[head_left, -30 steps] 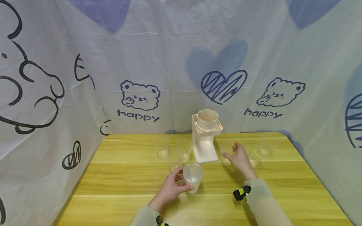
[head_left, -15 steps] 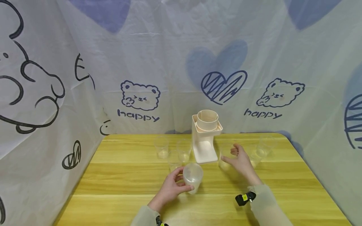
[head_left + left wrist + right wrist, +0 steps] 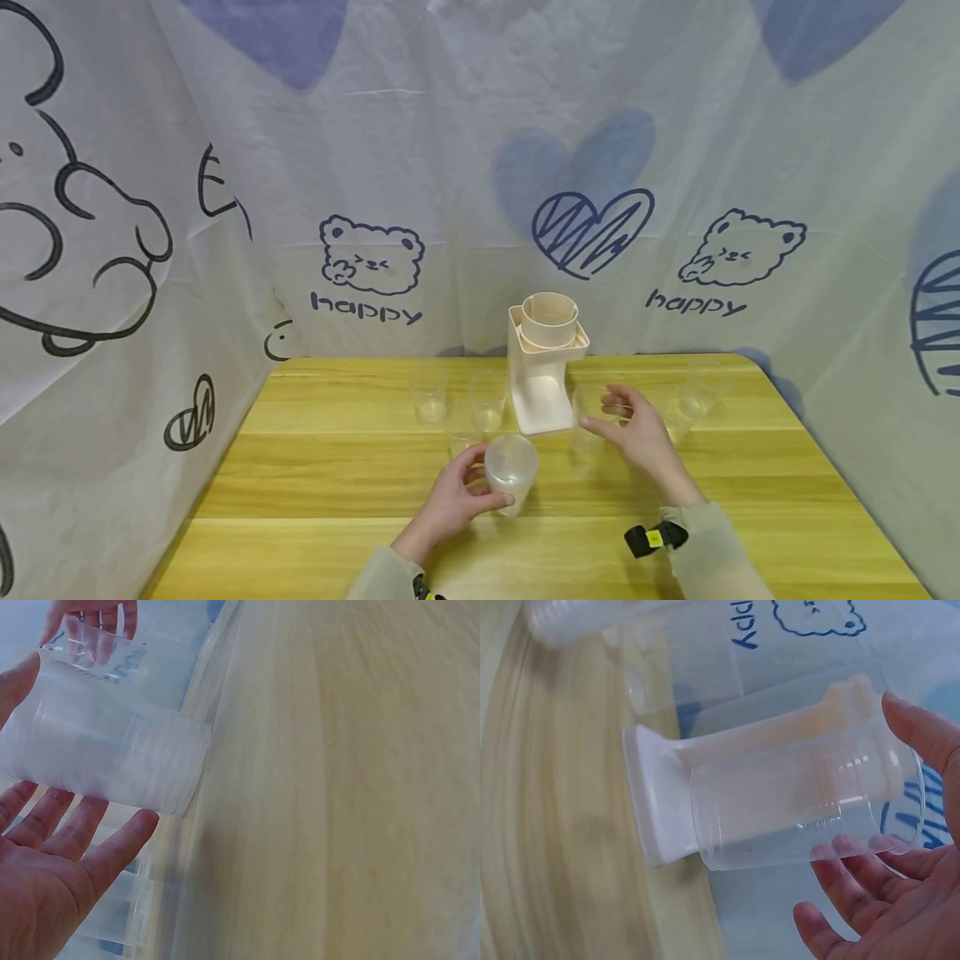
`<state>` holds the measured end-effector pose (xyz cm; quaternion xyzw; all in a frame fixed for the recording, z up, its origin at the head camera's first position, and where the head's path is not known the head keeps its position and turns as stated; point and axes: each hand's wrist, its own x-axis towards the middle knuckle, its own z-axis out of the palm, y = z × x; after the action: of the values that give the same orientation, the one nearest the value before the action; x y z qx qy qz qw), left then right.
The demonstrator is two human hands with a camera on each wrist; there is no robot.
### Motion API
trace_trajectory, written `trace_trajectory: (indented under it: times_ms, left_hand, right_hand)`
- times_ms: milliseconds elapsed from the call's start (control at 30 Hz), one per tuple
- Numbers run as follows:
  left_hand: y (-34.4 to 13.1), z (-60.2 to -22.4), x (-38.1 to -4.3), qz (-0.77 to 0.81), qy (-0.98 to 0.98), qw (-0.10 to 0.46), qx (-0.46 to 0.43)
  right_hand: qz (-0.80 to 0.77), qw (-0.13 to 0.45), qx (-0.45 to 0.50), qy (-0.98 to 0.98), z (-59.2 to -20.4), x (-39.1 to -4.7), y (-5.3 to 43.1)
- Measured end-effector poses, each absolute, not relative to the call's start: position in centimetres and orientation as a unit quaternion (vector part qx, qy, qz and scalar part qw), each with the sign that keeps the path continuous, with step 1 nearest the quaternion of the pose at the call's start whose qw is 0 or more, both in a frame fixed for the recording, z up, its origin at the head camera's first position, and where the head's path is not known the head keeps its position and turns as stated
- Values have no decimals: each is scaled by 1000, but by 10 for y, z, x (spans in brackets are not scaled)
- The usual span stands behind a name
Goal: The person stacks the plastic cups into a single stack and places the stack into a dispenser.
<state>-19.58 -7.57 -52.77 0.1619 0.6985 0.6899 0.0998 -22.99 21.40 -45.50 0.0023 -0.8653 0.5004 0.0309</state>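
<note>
My left hand curls round a nested stack of clear plastic cups, which stands near the middle of the table. In the left wrist view the stack shows several rims at its base, with the thumb on one side and fingers on the other. My right hand holds one clear plastic cup near its mouth, between thumb and fingers. The right wrist view has this cup off the tabletop, in front of a cream-coloured stand.
The cream stand with a round holder on top is at the table's back. Several clear cups stand left of it, among them one cup; more cups are at right. A printed curtain encloses the wooden table.
My right hand has moved left and towards me, bringing the cup off the table and nearer to the stack. The left hand and its stack have stayed in place.
</note>
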Motion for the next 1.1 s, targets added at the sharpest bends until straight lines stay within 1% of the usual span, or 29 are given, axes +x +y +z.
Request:
trace_trajectory:
  times_ms: [467, 800, 1100]
  left_hand:
    - [-76, -529, -195, 694, 695, 101, 159]
    - [-76, -528, -195, 692, 697, 103, 158]
    - [-76, -528, -196, 693, 695, 101, 162]
  right_hand:
    - [542, 44, 59, -837, -436, -218, 205]
    - [544, 73, 114, -828, -420, -209, 196]
    - [580, 72, 157, -796, -405, -201, 188]
